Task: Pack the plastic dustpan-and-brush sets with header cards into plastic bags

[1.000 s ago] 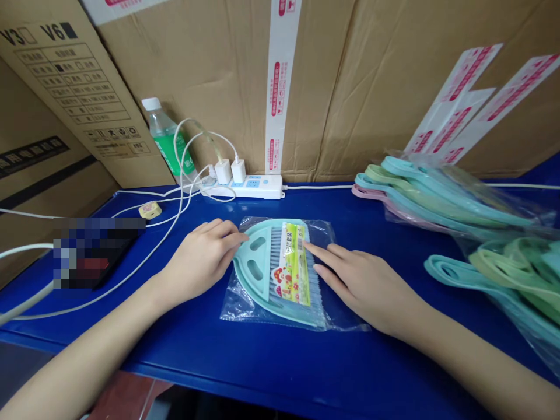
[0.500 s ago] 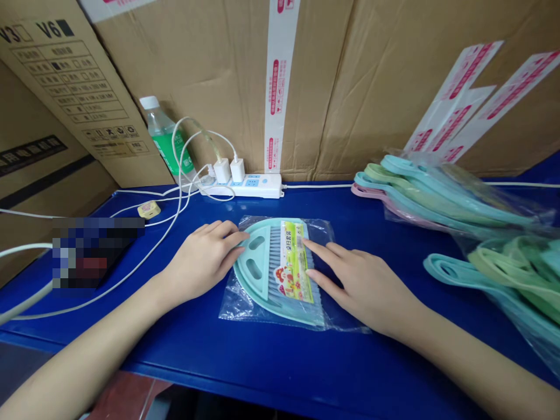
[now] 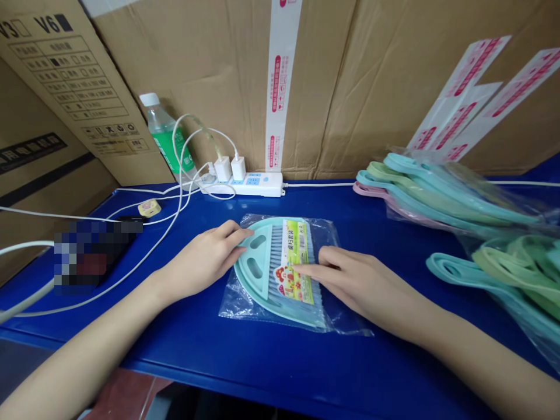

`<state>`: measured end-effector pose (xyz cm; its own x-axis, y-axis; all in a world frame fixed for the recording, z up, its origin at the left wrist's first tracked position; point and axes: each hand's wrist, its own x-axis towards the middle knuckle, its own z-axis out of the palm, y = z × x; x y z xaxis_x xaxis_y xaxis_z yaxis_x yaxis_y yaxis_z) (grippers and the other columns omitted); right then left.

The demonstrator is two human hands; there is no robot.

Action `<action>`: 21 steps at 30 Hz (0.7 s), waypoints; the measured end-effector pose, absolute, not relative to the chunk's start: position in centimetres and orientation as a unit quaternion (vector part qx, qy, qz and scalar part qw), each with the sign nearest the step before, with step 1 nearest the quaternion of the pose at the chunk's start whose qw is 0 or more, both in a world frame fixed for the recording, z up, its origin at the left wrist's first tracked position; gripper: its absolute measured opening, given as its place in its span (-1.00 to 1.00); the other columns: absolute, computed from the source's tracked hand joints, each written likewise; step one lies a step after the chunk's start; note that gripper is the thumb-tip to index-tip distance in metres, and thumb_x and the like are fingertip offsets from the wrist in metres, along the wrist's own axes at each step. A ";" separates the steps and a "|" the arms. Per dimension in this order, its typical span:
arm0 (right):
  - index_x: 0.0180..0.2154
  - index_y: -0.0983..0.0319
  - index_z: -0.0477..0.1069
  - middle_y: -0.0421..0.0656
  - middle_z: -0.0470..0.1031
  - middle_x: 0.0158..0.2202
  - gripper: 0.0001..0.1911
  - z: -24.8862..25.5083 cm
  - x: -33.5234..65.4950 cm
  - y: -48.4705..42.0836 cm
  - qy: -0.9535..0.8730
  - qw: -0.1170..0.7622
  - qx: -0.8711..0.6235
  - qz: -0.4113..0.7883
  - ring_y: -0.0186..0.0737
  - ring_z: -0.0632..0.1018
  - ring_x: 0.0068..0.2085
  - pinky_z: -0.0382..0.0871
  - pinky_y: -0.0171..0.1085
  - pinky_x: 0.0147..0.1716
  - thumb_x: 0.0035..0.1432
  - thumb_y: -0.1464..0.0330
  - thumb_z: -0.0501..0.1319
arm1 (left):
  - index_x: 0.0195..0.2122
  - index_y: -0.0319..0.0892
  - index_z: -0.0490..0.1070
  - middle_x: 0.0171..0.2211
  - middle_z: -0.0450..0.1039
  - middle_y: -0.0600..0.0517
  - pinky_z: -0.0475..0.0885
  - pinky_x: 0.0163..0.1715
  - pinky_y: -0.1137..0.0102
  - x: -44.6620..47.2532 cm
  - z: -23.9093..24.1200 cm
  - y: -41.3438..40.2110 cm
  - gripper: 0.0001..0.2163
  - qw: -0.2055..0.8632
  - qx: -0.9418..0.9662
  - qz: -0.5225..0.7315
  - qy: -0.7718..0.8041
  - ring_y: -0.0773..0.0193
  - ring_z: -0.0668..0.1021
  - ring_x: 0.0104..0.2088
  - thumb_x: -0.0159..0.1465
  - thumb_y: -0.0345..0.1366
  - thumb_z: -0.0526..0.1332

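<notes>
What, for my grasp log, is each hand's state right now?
Left hand: at the rim of the bagged, rounded turquoise plastic dustpan; grip cannot be told.
Right hand: partly open, holding nothing, index finger pointing at the rectangular yellow-green printed label.

Both forearms (image 3: 476,361) are bare — slim, tapering to each slender-fingered bare grip (image 3: 356,277).
</notes>
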<state>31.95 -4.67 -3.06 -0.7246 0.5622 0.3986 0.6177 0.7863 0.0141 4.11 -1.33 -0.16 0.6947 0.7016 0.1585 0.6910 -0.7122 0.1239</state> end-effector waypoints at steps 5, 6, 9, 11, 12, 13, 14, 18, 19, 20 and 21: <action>-0.27 0.21 0.53 -0.13 0.43 -0.41 -0.58 -2.6 31.7 -5.0 -0.923 0.204 -0.312 -0.098 -0.25 0.46 -0.40 0.37 -0.33 -0.47 0.37 0.49 -0.10 | 0.12 -0.16 0.33 -0.07 0.44 -0.09 0.55 -0.10 0.17 4.1 -0.1 -1.1 -0.70 0.044 0.923 0.097 0.369 0.12 0.58 -0.13 0.45 -0.30 -0.05; -0.28 0.21 0.53 -0.10 0.47 -0.37 -0.59 -2.6 31.7 -5.1 -0.922 0.208 -0.308 -0.111 -0.22 0.48 -0.35 0.42 -0.30 -0.41 0.35 0.51 -0.08 | 0.13 -0.16 0.33 -0.07 0.44 -0.09 0.54 -0.09 0.17 4.1 -0.1 -1.1 -0.70 0.042 0.924 0.098 0.366 0.11 0.58 -0.12 0.45 -0.30 -0.05; -0.27 0.23 0.53 -0.05 0.56 -0.23 -0.65 -2.7 31.7 -5.1 -0.922 0.217 -0.291 -0.135 -0.14 0.53 -0.19 0.47 -0.19 -0.21 0.28 0.58 -0.02 | 0.14 -0.19 0.32 -0.06 0.45 -0.11 0.53 -0.09 0.15 4.1 -0.2 -0.9 -0.70 0.030 0.929 0.096 0.356 0.09 0.58 -0.12 0.45 -0.31 -0.04; -0.25 0.23 0.53 -0.07 0.59 -0.18 -0.69 -2.9 31.8 -5.0 -0.923 0.217 -0.287 -0.136 -0.12 0.54 -0.13 0.46 -0.17 -0.16 0.27 0.58 0.03 | 0.13 -0.17 0.33 -0.06 0.45 -0.11 0.52 -0.09 0.15 4.0 -0.3 -0.8 -0.70 0.024 0.932 0.095 0.350 0.09 0.58 -0.11 0.46 -0.30 -0.04; -0.24 0.22 0.53 -0.09 0.60 -0.17 -0.70 -3.0 31.8 -4.9 -0.923 0.218 -0.287 -0.135 -0.12 0.55 -0.11 0.46 -0.17 -0.17 0.27 0.57 0.05 | 0.13 -0.16 0.33 -0.05 0.46 -0.11 0.52 -0.09 0.15 4.0 -0.3 -0.8 -0.70 0.020 0.933 0.097 0.347 0.09 0.58 -0.11 0.46 -0.30 -0.04; -0.24 0.21 0.53 -0.11 0.61 -0.17 -0.72 -3.2 31.9 -4.8 -0.922 0.223 -0.288 -0.136 -0.13 0.55 -0.10 0.46 -0.18 -0.17 0.28 0.56 0.06 | 0.13 -0.16 0.33 -0.05 0.46 -0.10 0.52 -0.10 0.16 4.0 -0.3 -0.8 -0.70 0.018 0.933 0.097 0.345 0.09 0.58 -0.11 0.46 -0.30 -0.04; -0.24 0.21 0.53 -0.13 0.62 -0.16 -0.72 -3.3 31.9 -4.6 -0.919 0.231 -0.289 -0.138 -0.14 0.56 -0.09 0.45 -0.18 -0.17 0.29 0.55 0.07 | 0.13 -0.16 0.33 -0.06 0.46 -0.10 0.52 -0.10 0.16 4.0 -0.3 -0.7 -0.70 0.015 0.934 0.098 0.343 0.09 0.58 -0.11 0.46 -0.30 -0.04; -0.28 0.21 0.53 -0.18 0.65 -0.16 -0.70 -3.5 32.2 -4.3 -0.911 0.264 -0.286 -0.139 -0.16 0.57 -0.03 0.43 -0.19 -0.10 0.33 0.54 0.05 | 0.12 -0.22 0.32 -0.07 0.46 -0.12 0.52 -0.11 0.16 4.0 -0.4 -0.7 -0.70 0.007 0.935 0.102 0.338 0.09 0.59 -0.13 0.47 -0.29 -0.06; -0.27 0.21 0.53 -0.19 0.65 -0.17 -0.69 -3.4 32.3 -4.3 -0.913 0.263 -0.281 -0.136 -0.18 0.57 -0.02 0.43 -0.19 -0.08 0.34 0.54 0.03 | 0.12 -0.22 0.32 -0.07 0.46 -0.12 0.53 -0.11 0.15 4.0 -0.4 -0.7 -0.70 0.005 0.935 0.103 0.340 0.09 0.59 -0.13 0.47 -0.29 -0.07; -0.26 0.22 0.53 -0.20 0.66 -0.19 -0.67 -3.4 32.4 -4.3 -0.916 0.261 -0.275 -0.133 -0.20 0.58 -0.03 0.43 -0.19 -0.06 0.35 0.55 0.01 | 0.12 -0.22 0.32 -0.07 0.47 -0.12 0.53 -0.12 0.15 4.0 -0.4 -0.7 -0.70 0.003 0.934 0.105 0.343 0.09 0.59 -0.14 0.47 -0.29 -0.07; -0.24 0.23 0.53 -0.20 0.66 -0.20 -0.65 -3.4 32.5 -4.3 -0.919 0.256 -0.268 -0.131 -0.22 0.59 -0.05 0.43 -0.20 -0.04 0.35 0.56 -0.01 | 0.12 -0.22 0.32 -0.08 0.47 -0.12 0.53 -0.13 0.15 4.0 -0.5 -0.7 -0.70 0.002 0.933 0.105 0.345 0.09 0.59 -0.15 0.47 -0.29 -0.06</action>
<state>32.47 -4.27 -3.39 -0.7250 0.4258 0.5414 0.5601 0.8219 0.1037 3.97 -0.74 -0.46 0.7398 0.6440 0.1948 0.6432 -0.7619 0.0760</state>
